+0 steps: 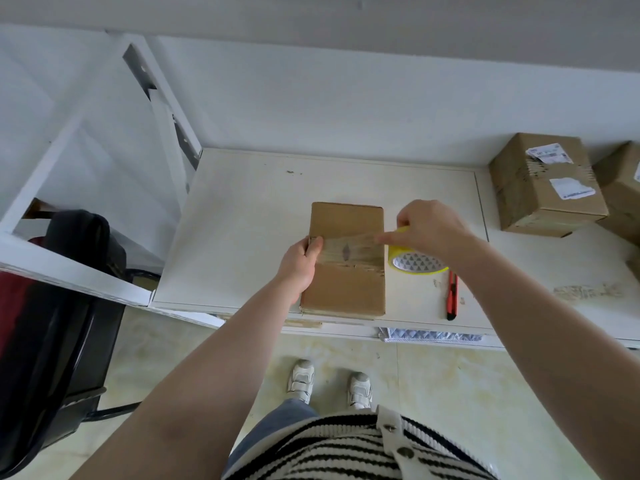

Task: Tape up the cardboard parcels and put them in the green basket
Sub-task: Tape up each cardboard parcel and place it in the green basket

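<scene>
Head view, looking down at a white, scuffed tabletop (249, 216). Flat brown cardboard parcel (346, 261) lies at table centre, near the front edge, long side running 12 to 6 o'clock. Left hand (302, 263) grips the parcel's 9 o'clock edge, thumb on top pressing down the end of a clear tape strip (346, 249) that runs across the parcel's middle. Right hand (427, 228) at the parcel's 3 o'clock side, fingers curled around a yellow-rimmed roll of clear packing tape (417, 263); roll sits just beside the parcel's right edge, strip stretched from it toward the left hand. Whether the roll touches the table: cannot tell. Red and black utility knife (451, 294) lies on the table at 5 o'clock from the roll, apart from it. Taller brown cardboard box with torn white labels (543, 187) at 2 o'clock, far right of the table; another brown box (623, 192) partly cut off beside it. Black chair (59, 327) at 8 o'clock, off the table. White sneakers (329, 384) and a striped top (346, 452) at 6 o'clock. Green basket not in view.
</scene>
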